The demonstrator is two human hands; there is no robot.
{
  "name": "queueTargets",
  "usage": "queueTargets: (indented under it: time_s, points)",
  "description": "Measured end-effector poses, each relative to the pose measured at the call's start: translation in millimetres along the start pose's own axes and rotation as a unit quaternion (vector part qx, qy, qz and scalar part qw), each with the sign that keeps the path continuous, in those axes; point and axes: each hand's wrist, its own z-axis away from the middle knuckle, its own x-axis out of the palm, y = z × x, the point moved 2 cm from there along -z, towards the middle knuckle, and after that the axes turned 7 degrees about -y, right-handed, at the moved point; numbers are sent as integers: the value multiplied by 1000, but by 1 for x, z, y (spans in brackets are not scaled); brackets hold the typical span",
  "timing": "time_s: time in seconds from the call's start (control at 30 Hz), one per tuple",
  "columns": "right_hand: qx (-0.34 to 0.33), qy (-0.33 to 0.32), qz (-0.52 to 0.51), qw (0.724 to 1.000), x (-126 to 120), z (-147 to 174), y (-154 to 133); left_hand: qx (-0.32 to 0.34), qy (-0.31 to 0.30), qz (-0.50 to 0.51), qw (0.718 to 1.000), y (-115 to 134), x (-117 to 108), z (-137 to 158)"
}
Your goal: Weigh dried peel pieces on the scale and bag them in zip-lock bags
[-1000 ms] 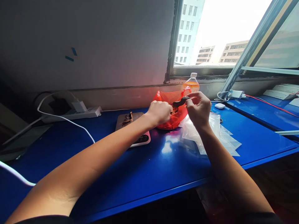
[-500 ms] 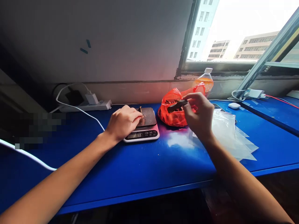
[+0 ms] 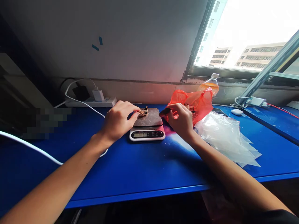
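My left hand [image 3: 120, 119] pinches a brown, curled, dried peel-like piece [image 3: 143, 112] at the left side of the weighing plate. The plate belongs to a small white digital kitchen scale [image 3: 147, 135], whose display seems to read 69. Between the thumb and fingers of my right hand [image 3: 181, 118] is a dark dried peel-like piece [image 3: 164, 112], held by the plate's right edge. Behind that hand stands a red plastic bag [image 3: 202, 101], open at the top, with more brown dried pieces showing inside. The hand hides part of the bag.
Clear plastic bags [image 3: 221, 133] lie in a fanned stack on the blue table [image 3: 130, 177]. A bottle of orange drink [image 3: 213, 84] stands behind the red bag. At the back left is a power strip [image 3: 107, 101] with a charger and white cable. A white earbud case [image 3: 236, 112] lies right.
My right hand has moved left from above the red bag to the scale's edge with the dark piece. My left hand has drawn back slightly, showing the curled piece. The view has shifted.
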Motion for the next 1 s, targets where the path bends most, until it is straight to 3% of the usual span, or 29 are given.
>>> queueTargets:
  time_s: [0.1,0.23,0.4,0.53,0.6,0.77,1.0]
  points:
    - [-14,8,64,998,5,0,3,6,6,-3,1000,0,0,0]
    - [-38,-23,143,989,18,-1,4,-10,62,-12,998,-6,-2,-2]
    - [-69,-111,94,987,29,5,1,14,48,0,999,-9,6,0]
    - [-107,-164,69,978,25,9,-3,20,39,5,999,-7,7,2]
    - [-125,-155,51,979,14,9,-4,22,44,7,999,-6,4,3]
    - [-91,-49,1,995,-18,10,-3,25,42,19,999,-1,-1,3]
    - [-95,-99,-37,990,-11,18,-5,11,26,41,999,-3,1,3]
